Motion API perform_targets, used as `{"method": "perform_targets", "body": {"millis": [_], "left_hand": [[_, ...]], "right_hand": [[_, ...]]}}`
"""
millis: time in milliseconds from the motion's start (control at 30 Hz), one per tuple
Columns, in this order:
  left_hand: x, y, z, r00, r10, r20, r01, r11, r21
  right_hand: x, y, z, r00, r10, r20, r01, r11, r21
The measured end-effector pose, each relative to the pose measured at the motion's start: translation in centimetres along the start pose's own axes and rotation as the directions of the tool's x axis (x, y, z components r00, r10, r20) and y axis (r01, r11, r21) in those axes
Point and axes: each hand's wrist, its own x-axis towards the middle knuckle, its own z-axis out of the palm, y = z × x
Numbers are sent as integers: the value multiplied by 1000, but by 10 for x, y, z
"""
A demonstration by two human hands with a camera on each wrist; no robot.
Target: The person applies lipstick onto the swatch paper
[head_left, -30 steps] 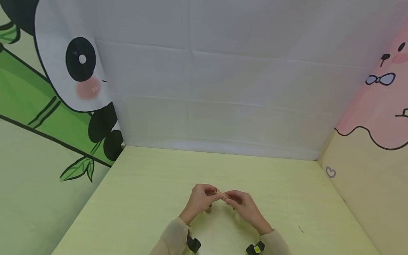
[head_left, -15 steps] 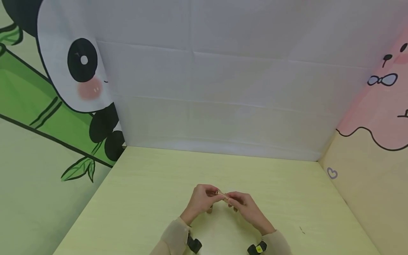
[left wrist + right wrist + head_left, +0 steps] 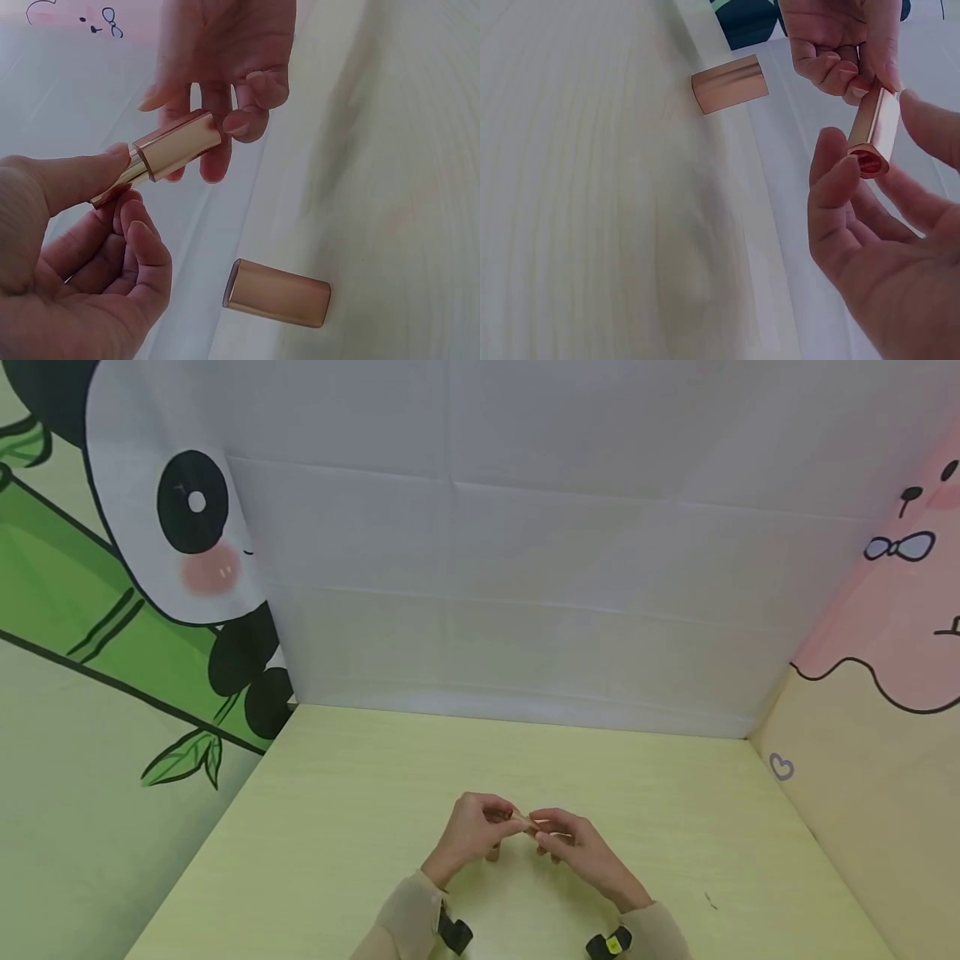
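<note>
Lipstick tube point(image 3: 181, 144) — pinched in my left hand point(image 3: 468, 833), right hand point(image 3: 587, 853) loosely spread — may drop if that pinch slackens.

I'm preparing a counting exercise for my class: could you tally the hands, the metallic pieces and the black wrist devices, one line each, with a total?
Hands: 2 (left hand, right hand)
Metallic pieces: 2 (held tube, separate cap-like piece)
Black wrist devices: 2 (left wrist device, right wrist device)
Total: 6
</note>
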Motion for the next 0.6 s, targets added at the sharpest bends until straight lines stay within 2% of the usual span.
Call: {"method": "perform_targets", "body": {"millis": [200, 333, 600], "left_hand": [[0, 1, -3, 1000, -10, -13, 10, 1000, -14], [0, -1, -3, 999, -31, -10, 31, 999, -32], [0, -3, -2, 1000, -7, -24, 7, 1000, -10]], "right_hand": [[-6, -16, 8, 989, -98, -107, 88, 992, -94], [-6, -20, 14, 978, -115, -177, 91, 986, -138], [-5, -22, 19, 956, -153, -251, 113, 980, -166]]}}
